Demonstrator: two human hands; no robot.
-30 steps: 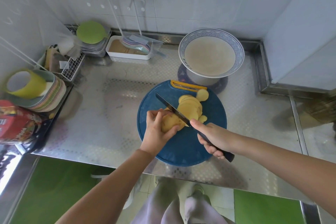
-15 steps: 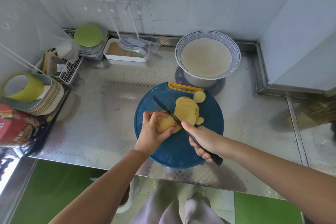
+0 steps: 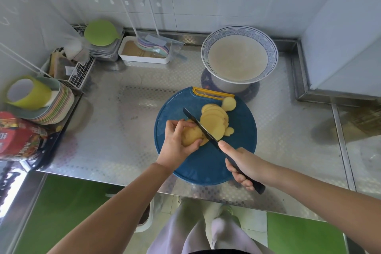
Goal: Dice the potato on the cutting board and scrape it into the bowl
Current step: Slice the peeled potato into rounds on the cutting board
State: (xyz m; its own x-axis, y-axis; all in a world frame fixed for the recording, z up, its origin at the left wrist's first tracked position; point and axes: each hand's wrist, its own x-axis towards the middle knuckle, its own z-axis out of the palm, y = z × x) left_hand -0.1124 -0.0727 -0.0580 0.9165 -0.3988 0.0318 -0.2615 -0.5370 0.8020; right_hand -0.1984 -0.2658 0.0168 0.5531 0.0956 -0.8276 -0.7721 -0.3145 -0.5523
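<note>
1. Little has moved since the earlier frames. The knife [image 3: 199,124] still lies slantwise across the potato, and the left hand [image 3: 175,146] still clamps the stub [image 3: 190,136]. Only the view has swayed.
2. The left hand curls round the stub, fingers on top and thumb on the near side. The right hand [image 3: 243,165] wraps the black handle, with the forefinger stretched toward the blade.
3. The potato sits on the round blue board [image 3: 206,163]: stub left of the blade, slices [image 3: 214,123] fanned to its right. The bowl [image 3: 239,31] stands just behind the board.
4. This looks like slicing; no dicing has begun.
5. The stub is short, so tuck the fingertips back from the edge and keep the slices even. Next, stack a few flat, cut them into strips, then cut across.
6. Peeled potato is pale, rounded and probably slick, so the stub may roll under pressure.
7. The board looks like matte plastic and could slide on the embossed steel counter [image 3: 134,109].
8. The bowl looks ceramic, with a blue patterned rim and apparently cloudy liquid inside. Scrape in gently to avoid splashing.
</note>
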